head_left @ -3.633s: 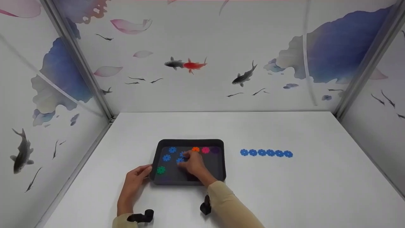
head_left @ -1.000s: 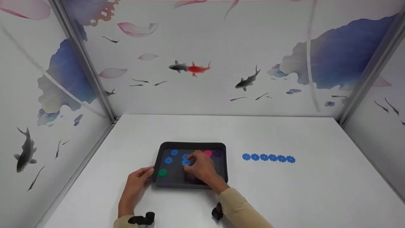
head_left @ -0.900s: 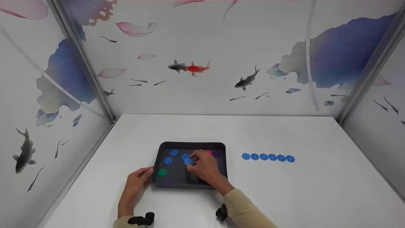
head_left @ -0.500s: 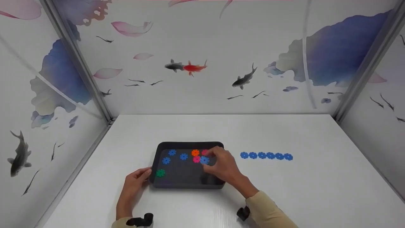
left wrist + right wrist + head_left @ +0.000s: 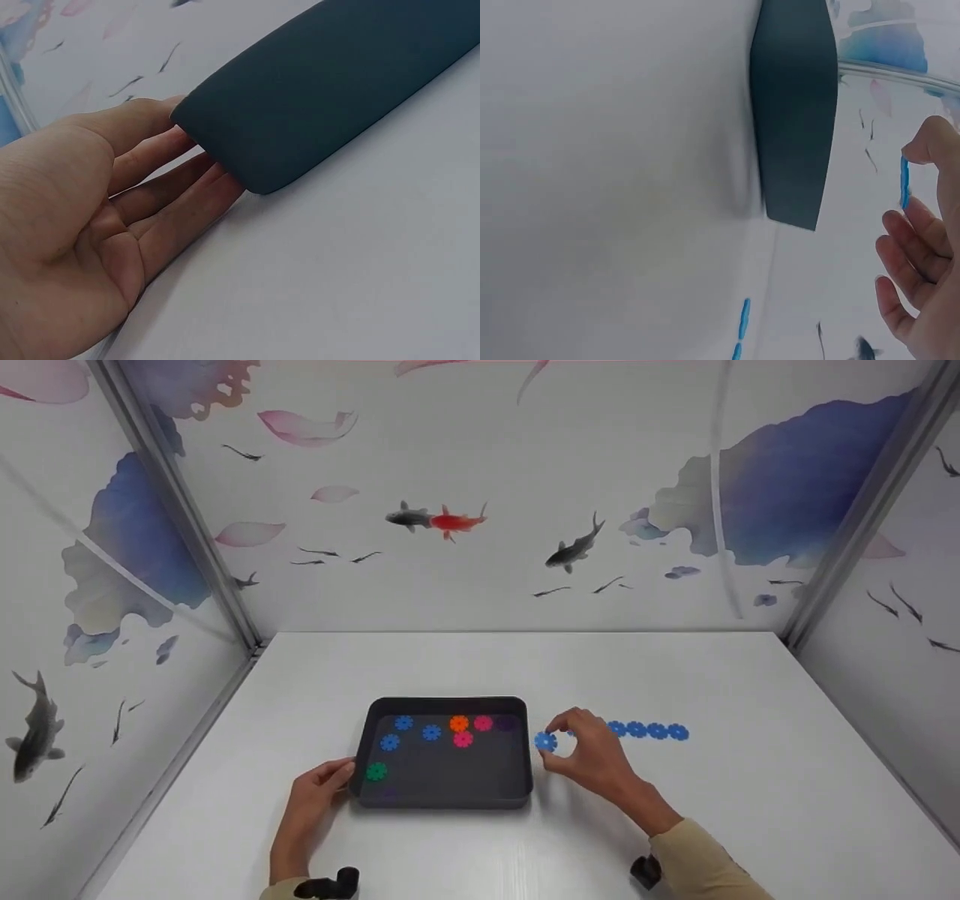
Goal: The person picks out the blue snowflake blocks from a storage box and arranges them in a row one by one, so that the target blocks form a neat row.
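Observation:
In the head view, my right hand (image 5: pixel 596 754) pinches a blue snowflake disc (image 5: pixel 545 742) by its edge between thumb and index finger, just off the tray's right side. The right wrist view shows this blue disc (image 5: pixel 904 182) edge-on. My left hand (image 5: pixel 315 802) touches the left wall of the black tray (image 5: pixel 442 802); in the left wrist view its fairly straight fingers reach the tray's corner (image 5: pixel 255 142). Inside the tray lie several discs: blue (image 5: pixel 431 732), an orange one (image 5: pixel 458 724), two pink (image 5: pixel 463 739), a green one (image 5: pixel 376 771) and dark purple.
A row of blue snowflake discs (image 5: pixel 657 731) lies on the white table (image 5: pixel 750 802) right of the tray, its left end partly hidden by my right hand. Printed walls (image 5: pixel 465 450) enclose the table at the back and sides.
My right hand has taken a blue disc from the tray's middle and carried it right, over the tray's edge. My left hand has stayed at the tray's left side.

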The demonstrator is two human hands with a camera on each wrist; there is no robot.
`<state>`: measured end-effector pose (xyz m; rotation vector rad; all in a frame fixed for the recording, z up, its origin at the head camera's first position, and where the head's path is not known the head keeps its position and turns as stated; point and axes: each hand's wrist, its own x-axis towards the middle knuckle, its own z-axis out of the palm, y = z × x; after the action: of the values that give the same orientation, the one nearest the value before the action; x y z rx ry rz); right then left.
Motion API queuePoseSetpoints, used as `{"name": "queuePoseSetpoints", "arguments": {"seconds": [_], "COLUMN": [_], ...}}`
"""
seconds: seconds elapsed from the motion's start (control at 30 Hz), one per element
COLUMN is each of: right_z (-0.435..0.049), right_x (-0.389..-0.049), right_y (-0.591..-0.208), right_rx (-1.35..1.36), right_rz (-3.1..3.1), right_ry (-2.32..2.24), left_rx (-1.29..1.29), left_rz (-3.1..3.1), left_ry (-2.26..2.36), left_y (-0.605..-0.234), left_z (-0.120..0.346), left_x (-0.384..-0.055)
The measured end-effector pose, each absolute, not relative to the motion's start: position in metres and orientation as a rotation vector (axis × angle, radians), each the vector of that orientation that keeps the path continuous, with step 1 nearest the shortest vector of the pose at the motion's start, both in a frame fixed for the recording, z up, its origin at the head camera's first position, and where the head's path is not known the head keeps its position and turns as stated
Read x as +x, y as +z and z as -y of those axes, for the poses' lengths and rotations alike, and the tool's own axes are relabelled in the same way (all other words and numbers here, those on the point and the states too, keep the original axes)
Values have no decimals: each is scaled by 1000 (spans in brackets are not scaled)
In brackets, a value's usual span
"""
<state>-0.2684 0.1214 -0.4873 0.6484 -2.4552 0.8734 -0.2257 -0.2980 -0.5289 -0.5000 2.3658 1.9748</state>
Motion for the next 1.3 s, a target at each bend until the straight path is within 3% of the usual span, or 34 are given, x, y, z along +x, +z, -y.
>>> {"name": "queuePoseSetpoints", "arguments": {"seconds": [0.5, 1.3], "right_z": [-195, -307], "right_x": [-285, -308], "right_y": [-502, -500], "right_rx": [600, 324], "right_rz": [2496, 2732], "right_ry": [1075, 916], "left_rx": [-497, -481], "left_rz": [-2403, -2409], "left_ry": [1953, 1964], "left_y": [-530, -529], "left_z": [300, 298], "left_x": [-228, -224]}}
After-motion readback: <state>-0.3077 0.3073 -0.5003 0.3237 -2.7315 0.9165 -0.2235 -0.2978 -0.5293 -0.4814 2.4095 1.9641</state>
